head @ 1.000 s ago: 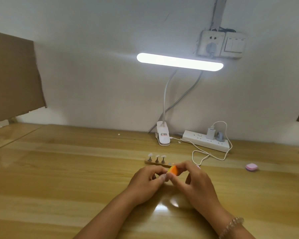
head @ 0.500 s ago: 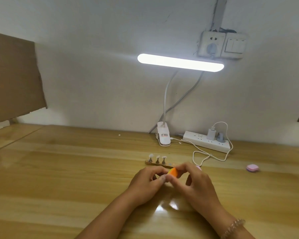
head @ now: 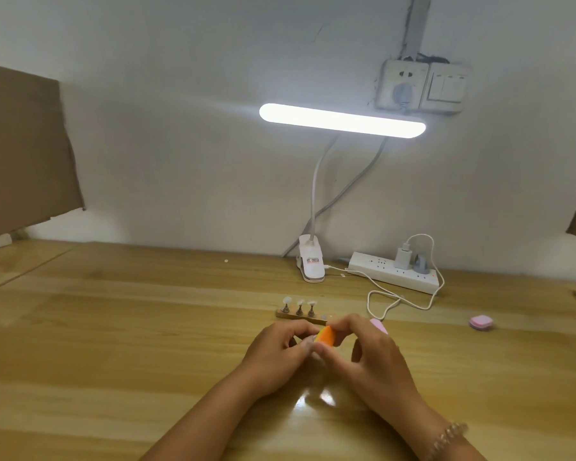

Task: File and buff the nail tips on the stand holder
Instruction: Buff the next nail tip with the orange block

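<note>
- Two bare hands are meeting above the middle of a pale, glossy wooden table (head: 140, 331), closer to its front edge than to its back edge.
- The right hand (head: 374, 356), with a beaded bracelet (head: 449, 434) at the wrist, is pinching a small orange buffing block (head: 327, 336) between thumb and fingertips and holding it up off the table.
- The left hand (head: 278, 349) is curling its fingers, with thumb and forefinger drawn together against the block's left edge. Whatever they are pinching is hidden, so I cannot tell whether a nail tip is in there.
- A narrow wooden stand holder (head: 298, 315) is lying just beyond the hands, toward the table's back edge. Its long axis is running left to right, roughly parallel to that edge.
- Three pale nail tips (head: 300, 301) are standing upright on small metal posts along the holder's left part. Its right end is disappearing behind the block and the right hand's fingers.
- The left hand is sitting nearer those mounted tips, so reaching the next one is probably a short forward move for that hand.
- A flat pink object (head: 378, 325) is peeking out behind the right hand, too hidden to identify.
- Near the back edge, a white clip lamp (head: 311, 265) is shining beside a white power strip (head: 391, 271).
</note>
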A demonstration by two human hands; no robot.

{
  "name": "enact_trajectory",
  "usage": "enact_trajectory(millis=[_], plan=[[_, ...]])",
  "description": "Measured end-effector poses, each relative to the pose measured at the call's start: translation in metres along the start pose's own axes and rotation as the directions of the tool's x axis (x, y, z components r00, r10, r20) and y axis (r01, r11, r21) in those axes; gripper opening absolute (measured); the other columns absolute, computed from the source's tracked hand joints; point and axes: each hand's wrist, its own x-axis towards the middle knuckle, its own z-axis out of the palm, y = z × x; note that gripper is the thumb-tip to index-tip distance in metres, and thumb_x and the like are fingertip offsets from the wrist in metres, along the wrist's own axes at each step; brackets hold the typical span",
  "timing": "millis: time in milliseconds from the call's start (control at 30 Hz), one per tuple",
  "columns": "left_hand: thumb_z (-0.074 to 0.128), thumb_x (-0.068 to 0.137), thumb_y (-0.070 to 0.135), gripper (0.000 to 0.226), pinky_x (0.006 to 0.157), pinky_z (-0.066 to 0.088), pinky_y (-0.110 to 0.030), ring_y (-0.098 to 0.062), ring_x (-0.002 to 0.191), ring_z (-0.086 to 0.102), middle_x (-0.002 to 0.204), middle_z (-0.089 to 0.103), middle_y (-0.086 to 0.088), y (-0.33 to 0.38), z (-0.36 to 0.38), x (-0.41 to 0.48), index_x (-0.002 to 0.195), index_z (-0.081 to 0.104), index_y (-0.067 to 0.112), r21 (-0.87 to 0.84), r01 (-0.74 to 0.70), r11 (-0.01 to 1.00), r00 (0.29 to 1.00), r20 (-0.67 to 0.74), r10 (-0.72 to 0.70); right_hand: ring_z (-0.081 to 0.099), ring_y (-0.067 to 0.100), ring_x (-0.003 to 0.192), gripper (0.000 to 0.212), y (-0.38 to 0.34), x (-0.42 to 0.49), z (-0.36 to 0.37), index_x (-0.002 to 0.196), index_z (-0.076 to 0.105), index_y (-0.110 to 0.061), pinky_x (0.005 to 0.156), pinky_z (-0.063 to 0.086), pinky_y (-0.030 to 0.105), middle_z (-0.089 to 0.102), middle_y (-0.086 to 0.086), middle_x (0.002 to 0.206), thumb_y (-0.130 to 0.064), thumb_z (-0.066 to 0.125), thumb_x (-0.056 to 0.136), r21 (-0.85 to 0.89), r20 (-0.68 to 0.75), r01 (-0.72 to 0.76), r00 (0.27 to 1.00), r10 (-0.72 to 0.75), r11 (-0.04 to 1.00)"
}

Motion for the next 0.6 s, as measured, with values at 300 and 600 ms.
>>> enact_trajectory(millis=[300,600], plan=[[0.059,0.097,0.027,0.018,0.070,0.044,-0.032,-0.009,0.071,0.054,0.088,0.072,0.014,0.0019,-0.0009,-0.0019,0.095,0.073,0.037,-0.041,0.008,0.999,1.000,-0.008,-0.009,0.054,0.002,0.075,0.030,0.0039,0.0030,-0.0025,0.089,0.059,-0.030,0.072,0.045,0.028,0.061,-0.019,0.084,-0.057,0.068,0.078,-0.016,-0.046,-0.051,0.998,0.051,0.999],[0.060,0.099,0.026,0.017,0.068,0.044,-0.031,-0.007,0.070,0.054,0.087,0.072,0.011,0.0009,0.0000,-0.0018,0.093,0.074,0.035,-0.045,0.016,0.999,1.000,-0.020,-0.017,0.053,0.003,0.073,0.030,0.0070,0.0041,-0.0022,0.086,0.057,-0.034,0.067,0.042,0.024,0.062,-0.020,0.084,-0.061,0.065,0.076,-0.019,-0.053,-0.062,0.997,0.061,0.998]])
